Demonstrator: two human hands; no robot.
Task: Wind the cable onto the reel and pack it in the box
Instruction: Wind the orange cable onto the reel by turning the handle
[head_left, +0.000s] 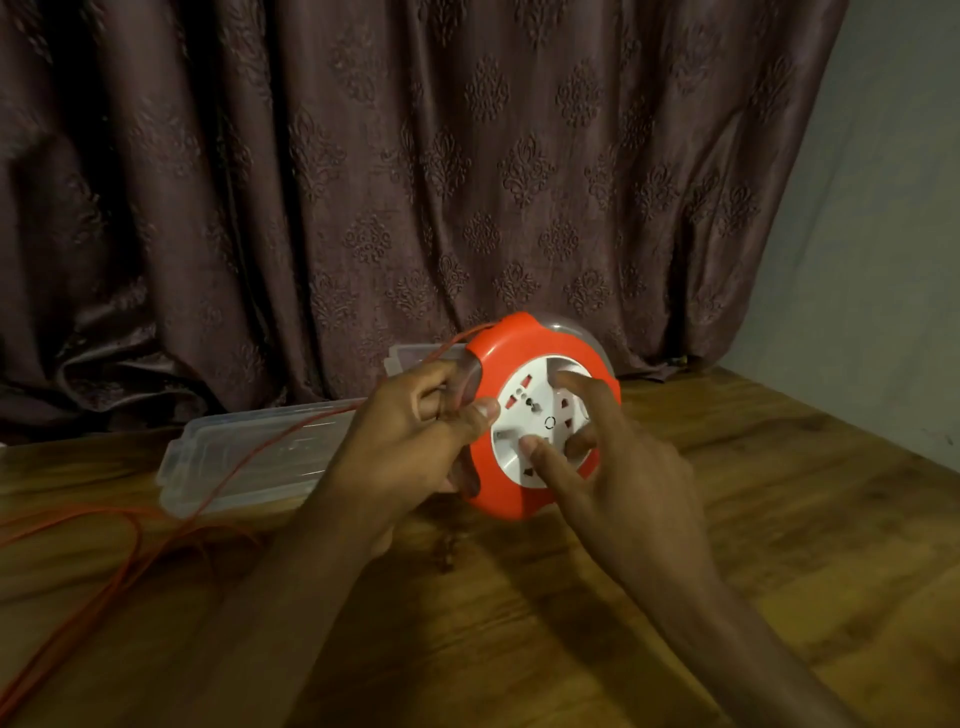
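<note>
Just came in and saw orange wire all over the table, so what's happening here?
A person is winding an orange cable onto an orange extension reel, held tilted on edge on the wooden table. The left hand has its grip on the reel's rim, while the right hand has fingers on the white socket face, apparently turning it. Much cable lies loose at the left. A clear plastic box lies behind, with cable running across it; nothing is packed yet.

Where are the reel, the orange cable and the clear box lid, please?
reel (524, 364): head view, orange rim.
orange cable (244, 462): head view, stretch crossing the lid.
clear box lid (208, 452): head view, flat top.
</note>
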